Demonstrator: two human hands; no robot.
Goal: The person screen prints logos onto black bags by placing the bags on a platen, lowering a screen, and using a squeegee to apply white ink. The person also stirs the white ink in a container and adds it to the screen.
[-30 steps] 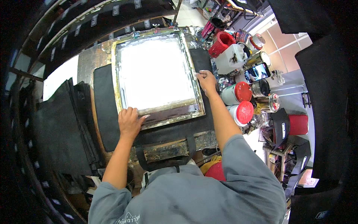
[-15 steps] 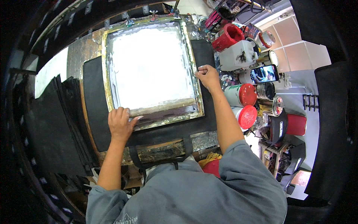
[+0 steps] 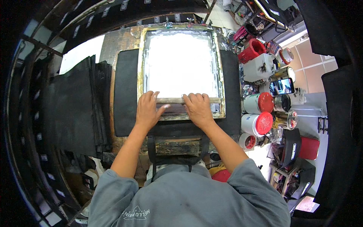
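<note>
Both hands are on a wooden-handled squeegee (image 3: 171, 101) lying crosswise near the close end of a screen-printing frame (image 3: 222, 75). My left hand (image 3: 148, 111) is wrapped over its left part, with the thumb stretched to the right. Toward the right part, my right hand (image 3: 199, 109) curls its fingers over the handle. The frame's mesh (image 3: 181, 64) looks bright white, with smears along its borders. Under the frame lies a black fabric bag (image 3: 231, 87), its handles (image 3: 204, 143) hanging at the near table edge. The squeegee's blade cannot be made out.
A stack of black fabric pieces (image 3: 77, 108) lies left of the frame. Clamps (image 3: 189, 23) stand at its far edge. Crowded along the right are red-lidded tubs (image 3: 263, 123), a white jug (image 3: 259, 68), a red container (image 3: 252, 52) and a phone (image 3: 281, 87).
My right hand has left the frame's right edge and come down onto the squeegee. My left hand stays at the squeegee's left part. The whole view has shifted, so the frame appears farther right and straighter.
</note>
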